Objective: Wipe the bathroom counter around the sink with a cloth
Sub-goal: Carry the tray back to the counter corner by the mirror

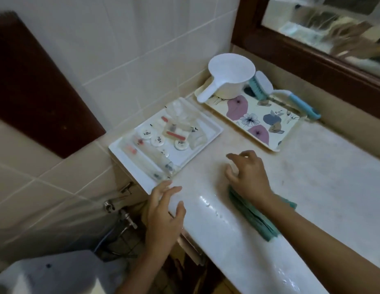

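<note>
I'm pressing the heel of my right hand (pixel 248 176) on the folded teal cloth (pixel 253 218), which is lying near the counter's (pixel 316 166) front edge, my fingers spread and loosely bent. My left hand (pixel 163 211) is resting straight-fingered on that edge beside the white toiletry tray (pixel 129 161).

Right hand (pixel 248 177) rests on teal cloth (pixel 255 219) on counter (pixel 312 166); left hand (pixel 163 211) touches its edge

A teal cloth (pixel 251 215), folded and ribbed, lies flat near the wet, glossy front edge of the pale marble counter (pixel 322 166).
</note>
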`<state>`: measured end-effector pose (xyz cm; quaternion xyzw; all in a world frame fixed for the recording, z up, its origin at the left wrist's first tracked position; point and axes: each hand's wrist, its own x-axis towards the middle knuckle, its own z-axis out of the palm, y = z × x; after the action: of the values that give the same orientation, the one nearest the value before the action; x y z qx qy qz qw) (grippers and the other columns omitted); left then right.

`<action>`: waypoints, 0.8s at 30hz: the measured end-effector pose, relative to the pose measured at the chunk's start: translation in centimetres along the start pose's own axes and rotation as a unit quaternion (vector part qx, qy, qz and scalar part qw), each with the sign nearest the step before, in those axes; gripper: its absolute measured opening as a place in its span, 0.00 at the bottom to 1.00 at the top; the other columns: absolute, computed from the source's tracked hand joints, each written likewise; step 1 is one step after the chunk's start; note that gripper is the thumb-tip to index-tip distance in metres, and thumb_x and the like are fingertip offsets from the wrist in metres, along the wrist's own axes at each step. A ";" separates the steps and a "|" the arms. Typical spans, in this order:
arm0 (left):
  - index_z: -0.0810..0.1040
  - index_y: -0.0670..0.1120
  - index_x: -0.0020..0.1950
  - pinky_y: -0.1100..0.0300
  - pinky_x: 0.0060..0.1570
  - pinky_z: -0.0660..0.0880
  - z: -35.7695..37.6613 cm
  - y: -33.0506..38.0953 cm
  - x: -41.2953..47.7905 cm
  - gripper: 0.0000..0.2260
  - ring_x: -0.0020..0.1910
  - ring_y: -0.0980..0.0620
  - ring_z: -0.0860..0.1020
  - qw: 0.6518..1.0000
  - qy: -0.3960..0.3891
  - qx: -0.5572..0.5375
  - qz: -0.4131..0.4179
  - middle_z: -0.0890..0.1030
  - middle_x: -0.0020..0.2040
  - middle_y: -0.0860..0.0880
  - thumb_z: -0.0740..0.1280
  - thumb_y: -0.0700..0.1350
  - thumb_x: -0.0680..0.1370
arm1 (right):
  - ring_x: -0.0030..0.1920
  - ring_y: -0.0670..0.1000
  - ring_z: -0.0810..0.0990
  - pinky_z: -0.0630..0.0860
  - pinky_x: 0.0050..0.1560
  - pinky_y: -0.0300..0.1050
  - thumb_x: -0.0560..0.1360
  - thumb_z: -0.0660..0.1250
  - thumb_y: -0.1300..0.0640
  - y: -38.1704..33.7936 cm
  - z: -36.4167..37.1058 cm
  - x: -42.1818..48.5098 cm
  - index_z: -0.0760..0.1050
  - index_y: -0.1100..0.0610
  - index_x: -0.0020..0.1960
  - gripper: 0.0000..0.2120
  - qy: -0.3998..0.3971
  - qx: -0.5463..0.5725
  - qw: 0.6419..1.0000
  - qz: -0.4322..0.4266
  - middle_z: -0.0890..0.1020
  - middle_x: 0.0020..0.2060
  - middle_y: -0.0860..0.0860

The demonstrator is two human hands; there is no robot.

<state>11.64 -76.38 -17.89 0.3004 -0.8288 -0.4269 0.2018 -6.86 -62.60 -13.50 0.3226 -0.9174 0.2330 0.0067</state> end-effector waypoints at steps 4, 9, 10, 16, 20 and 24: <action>0.72 0.53 0.66 0.57 0.60 0.70 -2.8 -0.6 4.1 0.17 0.66 0.54 0.68 0.962 0.158 -0.091 -0.203 0.64 0.69 0.54 0.66 0.43 0.78 | 0.60 0.60 0.71 0.70 0.56 0.53 0.77 0.62 0.56 -1.9 2.5 8.7 0.73 0.58 0.66 0.19 -0.047 0.054 0.997 0.026 0.80 0.56 0.59; 0.63 0.47 0.75 0.56 0.52 0.69 -4.1 -2.4 9.0 0.22 0.59 0.51 0.73 0.908 0.201 -0.168 -0.328 0.68 0.70 0.48 0.61 0.46 0.81 | 0.62 0.62 0.68 0.67 0.57 0.55 0.77 0.60 0.52 -3.0 5.5 16.8 0.66 0.58 0.69 0.22 -0.089 0.037 0.994 0.059 0.76 0.63 0.57; 0.64 0.46 0.74 0.57 0.50 0.69 -4.0 -2.7 9.6 0.21 0.55 0.52 0.75 0.903 0.198 -0.188 -0.332 0.71 0.67 0.48 0.60 0.45 0.81 | 0.64 0.61 0.68 0.67 0.59 0.56 0.77 0.60 0.51 -3.0 6.2 17.7 0.66 0.57 0.70 0.23 -0.102 0.059 0.990 0.076 0.75 0.63 0.56; 0.73 0.43 0.66 0.56 0.46 0.74 -3.0 -3.8 11.9 0.15 0.52 0.47 0.77 0.903 0.187 -0.181 -0.341 0.76 0.61 0.44 0.57 0.39 0.81 | 0.41 0.53 0.72 0.65 0.39 0.47 0.66 0.59 0.49 -3.1 8.1 19.0 0.70 0.59 0.43 0.14 -0.075 0.190 0.971 0.127 0.73 0.37 0.51; 0.73 0.42 0.66 0.60 0.43 0.71 -3.2 -3.0 11.4 0.14 0.48 0.51 0.75 0.903 0.202 -0.181 -0.332 0.74 0.60 0.45 0.56 0.38 0.81 | 0.35 0.50 0.65 0.62 0.38 0.48 0.68 0.62 0.58 -3.2 8.0 18.1 0.64 0.59 0.34 0.08 -0.044 0.303 0.940 0.150 0.66 0.33 0.54; 0.73 0.44 0.66 0.54 0.50 0.73 -3.9 -3.5 10.7 0.15 0.51 0.49 0.75 0.908 0.193 -0.167 -0.331 0.74 0.61 0.45 0.55 0.37 0.82 | 0.34 0.50 0.62 0.59 0.36 0.47 0.64 0.61 0.56 -3.1 7.2 15.2 0.57 0.54 0.30 0.13 -0.052 0.293 0.937 0.184 0.62 0.31 0.51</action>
<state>7.17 -87.37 -17.78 0.5962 -0.5433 -0.5347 0.2518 -16.06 -76.79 -16.10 0.1476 -0.8507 0.4717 -0.1792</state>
